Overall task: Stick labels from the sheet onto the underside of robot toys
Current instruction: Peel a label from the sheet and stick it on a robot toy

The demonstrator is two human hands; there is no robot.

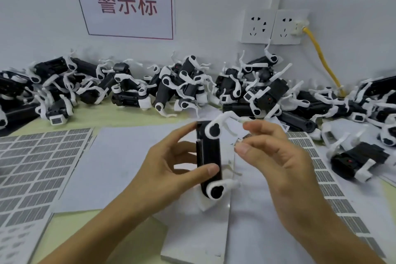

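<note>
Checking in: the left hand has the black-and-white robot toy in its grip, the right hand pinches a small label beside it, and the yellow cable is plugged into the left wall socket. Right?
Not quite. The head view shows the yellow cable plugged into the right white wall socket, not the left one. The rest stands: the left hand has the black-and-white robot toy in its grip, and the right hand pinches a small label beside it.

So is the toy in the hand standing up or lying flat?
Standing up on end. The left hand grips the robot toy so its long black body points upward.
</note>
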